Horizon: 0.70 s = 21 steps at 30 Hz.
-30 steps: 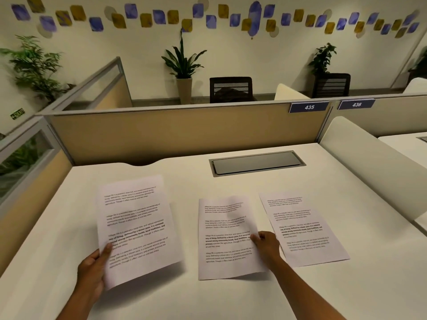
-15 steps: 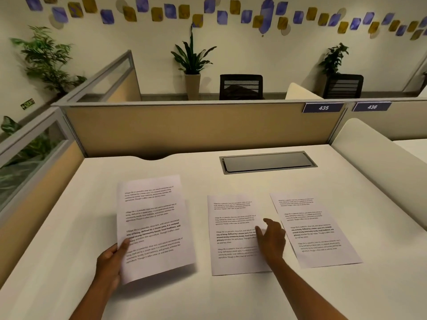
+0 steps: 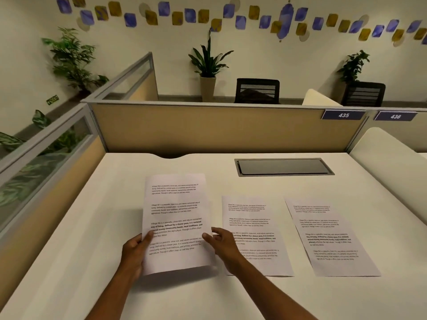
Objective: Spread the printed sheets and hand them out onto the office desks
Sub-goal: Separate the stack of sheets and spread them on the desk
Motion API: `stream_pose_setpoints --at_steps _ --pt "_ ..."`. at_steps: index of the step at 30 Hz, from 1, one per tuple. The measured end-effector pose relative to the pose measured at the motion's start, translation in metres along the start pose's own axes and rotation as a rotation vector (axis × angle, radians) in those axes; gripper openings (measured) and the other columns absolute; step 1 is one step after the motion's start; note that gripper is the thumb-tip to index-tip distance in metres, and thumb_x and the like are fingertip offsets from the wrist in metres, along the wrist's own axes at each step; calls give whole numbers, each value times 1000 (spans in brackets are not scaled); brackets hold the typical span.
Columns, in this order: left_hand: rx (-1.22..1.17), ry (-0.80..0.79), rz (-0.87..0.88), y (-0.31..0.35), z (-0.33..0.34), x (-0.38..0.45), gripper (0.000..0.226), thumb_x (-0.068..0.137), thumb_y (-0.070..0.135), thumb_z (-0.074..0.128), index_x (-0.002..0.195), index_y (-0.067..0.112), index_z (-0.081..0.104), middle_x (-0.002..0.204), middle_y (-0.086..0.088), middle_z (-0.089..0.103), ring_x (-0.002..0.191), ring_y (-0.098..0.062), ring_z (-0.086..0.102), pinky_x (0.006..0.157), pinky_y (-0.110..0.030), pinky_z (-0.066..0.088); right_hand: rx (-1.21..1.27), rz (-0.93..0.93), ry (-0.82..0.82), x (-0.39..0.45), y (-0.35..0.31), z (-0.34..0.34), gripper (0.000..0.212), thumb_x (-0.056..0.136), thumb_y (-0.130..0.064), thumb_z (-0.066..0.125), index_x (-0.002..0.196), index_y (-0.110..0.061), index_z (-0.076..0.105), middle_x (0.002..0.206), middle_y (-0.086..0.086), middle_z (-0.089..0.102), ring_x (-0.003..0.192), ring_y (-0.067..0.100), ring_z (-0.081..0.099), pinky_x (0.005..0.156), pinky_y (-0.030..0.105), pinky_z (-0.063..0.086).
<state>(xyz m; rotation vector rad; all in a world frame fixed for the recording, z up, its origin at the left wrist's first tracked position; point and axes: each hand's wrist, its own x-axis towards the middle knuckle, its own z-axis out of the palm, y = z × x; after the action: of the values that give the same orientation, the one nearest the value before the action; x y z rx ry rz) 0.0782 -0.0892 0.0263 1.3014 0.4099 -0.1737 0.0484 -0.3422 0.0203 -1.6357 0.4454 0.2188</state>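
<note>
right hand has left the middle sheet, reaching toward held stack | left hand pinches stack's lower-left edge above desk; right grip loose, empty | risk: peeling two sheets together, or nudging middle sheet beneath right wrist

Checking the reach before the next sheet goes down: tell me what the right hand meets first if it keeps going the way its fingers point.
Probably the held sheet: the right hand points left at its right edge, fingertips already at it.

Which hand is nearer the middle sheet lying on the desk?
Right. The right hand is over the middle sheet's left edge; the left hand is farther left, gripping the held sheet's lower-left edge.
</note>
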Motion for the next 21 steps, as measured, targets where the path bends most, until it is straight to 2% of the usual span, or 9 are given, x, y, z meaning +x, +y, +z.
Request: stream_pose_setpoints --at_steps 3,6,10,13,16,21 --pt "-7 1 7 3 -6 -1 19 88 13 67 101 -1 69 97 -18 75 89 -35 71 69 -36 62 -29 37 56 9 7 11 38 79 -28 78 112 -15 65 118 4 69 102 18 67 91 38 58" --pt "6 -1 21 3 -14 -2 19 89 14 67 100 -1 70 96 -18 75 88 -35 72 70 -38 62 -65 53 106 11 5 22 32 80 -26 76 110 -16 66 111 2 70 98 18 68 90 38 58" --pt "46 7 48 5 -28 1 20 91 11 64 107 2 69 102 -17 75 93 -35 71 88 -48 56 -129 50 171 10 3 36 26 84 -25 72 107 -14 67 107 1 69 97 19 65 85 31 55" --pt "71 44 53 5 -36 6 32 89 7 66 120 6 64 107 -14 72 98 -33 69 94 -49 53 -141 63 209 9 6 44 29 84 -24 71 110 -12 65 110 4 68 98 21 64 88 34 55" --pt "112 89 44 0 -44 11 42 86 4 69 127 8 59 106 -13 71 99 -33 68 93 -49 53 -146 75 225 9 8 48 29 86 -19 70 112 -9 63 113 7 67 97 22 64 87 32 55" --pt "178 132 47 -7 -53 13 44 84 1 71 126 7 59 110 -17 70 96 -33 69 88 -45 56 -202 65 226 3 8 49 31 88 -13 67 116 -4 58 115 10 63 89 19 59 80 25 50"
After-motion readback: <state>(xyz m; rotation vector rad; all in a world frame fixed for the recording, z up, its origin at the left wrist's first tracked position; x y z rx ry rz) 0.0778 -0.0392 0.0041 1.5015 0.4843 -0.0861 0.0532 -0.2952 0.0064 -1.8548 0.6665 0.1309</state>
